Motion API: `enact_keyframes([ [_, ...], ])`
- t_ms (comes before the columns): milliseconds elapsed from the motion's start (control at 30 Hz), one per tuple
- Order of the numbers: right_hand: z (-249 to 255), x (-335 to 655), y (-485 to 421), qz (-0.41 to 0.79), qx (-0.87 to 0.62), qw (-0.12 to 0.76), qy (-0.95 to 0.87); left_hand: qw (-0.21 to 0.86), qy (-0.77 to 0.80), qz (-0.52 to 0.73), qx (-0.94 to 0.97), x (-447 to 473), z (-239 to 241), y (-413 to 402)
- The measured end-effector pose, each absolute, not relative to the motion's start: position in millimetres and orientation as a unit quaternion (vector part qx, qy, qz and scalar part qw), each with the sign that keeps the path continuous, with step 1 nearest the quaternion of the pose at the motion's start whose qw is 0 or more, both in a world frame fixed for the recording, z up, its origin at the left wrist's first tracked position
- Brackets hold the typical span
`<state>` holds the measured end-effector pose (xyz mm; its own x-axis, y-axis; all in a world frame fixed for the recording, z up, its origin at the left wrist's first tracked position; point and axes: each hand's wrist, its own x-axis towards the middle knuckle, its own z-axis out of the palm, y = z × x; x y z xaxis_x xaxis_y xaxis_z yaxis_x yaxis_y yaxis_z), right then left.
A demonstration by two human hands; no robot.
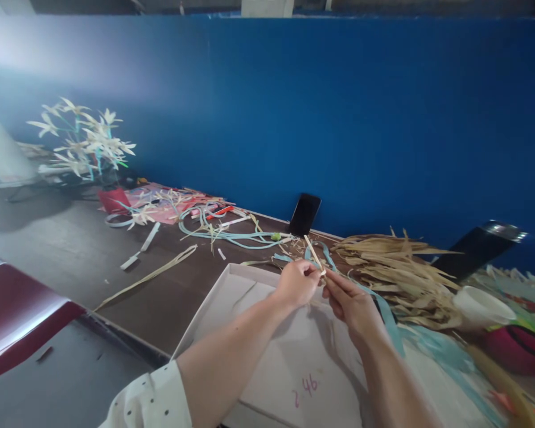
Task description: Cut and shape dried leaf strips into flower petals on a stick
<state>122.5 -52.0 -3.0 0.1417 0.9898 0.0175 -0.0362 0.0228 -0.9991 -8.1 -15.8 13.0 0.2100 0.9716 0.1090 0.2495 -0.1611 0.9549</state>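
Observation:
My left hand (296, 282) and my right hand (352, 306) meet over a white cardboard box lid (232, 309). Both pinch a thin pale straw strip (312, 249) that sticks up and back from between the fingertips. Fingers of both hands are closed on it. A heap of dry straw leaves (396, 273) lies just right of my hands. Light blue ribbon strips (386, 312) run under my right wrist.
A black phone (305, 214) leans against the blue wall. Blue loops and straw scraps (223, 232) lie on the dark table, a bunch of straw flowers (87, 139) stands far left. A white cup (481, 306) and a pink bowl (521, 351) sit at right.

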Motion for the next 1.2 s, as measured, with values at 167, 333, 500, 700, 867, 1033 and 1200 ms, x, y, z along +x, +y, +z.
enact_keyframes([
  [167, -6, 128, -48, 0.400, -0.553, 0.598, -0.420, 0.435, 0.496, 0.388, 0.644, -9, 13, -17],
  [333, -7, 143, -46, 0.382, -0.546, 0.654, -0.357, 0.495, 0.498, 0.385, 0.599, -9, 12, -13],
  [500, 3, 139, -54, 0.489, -0.461, 0.628, -0.393, 0.522, 0.505, 0.387, 0.568, -9, 9, -9],
  [700, 0, 124, -55, 0.522, -0.496, 0.532, -0.446, 0.455, 0.476, 0.415, 0.628, -8, 6, -10],
  [867, -8, 122, -49, 0.445, -0.530, 0.564, -0.450, 0.391, 0.483, 0.402, 0.673, -9, 5, -10],
  [1033, -6, 131, -48, 0.395, -0.553, 0.624, -0.385, 0.345, 0.492, 0.355, 0.717, -15, 10, -11],
  [1200, -1, 152, -48, 0.355, -0.531, 0.722, -0.266, 0.346, 0.478, 0.208, 0.780, -32, 18, -6],
])
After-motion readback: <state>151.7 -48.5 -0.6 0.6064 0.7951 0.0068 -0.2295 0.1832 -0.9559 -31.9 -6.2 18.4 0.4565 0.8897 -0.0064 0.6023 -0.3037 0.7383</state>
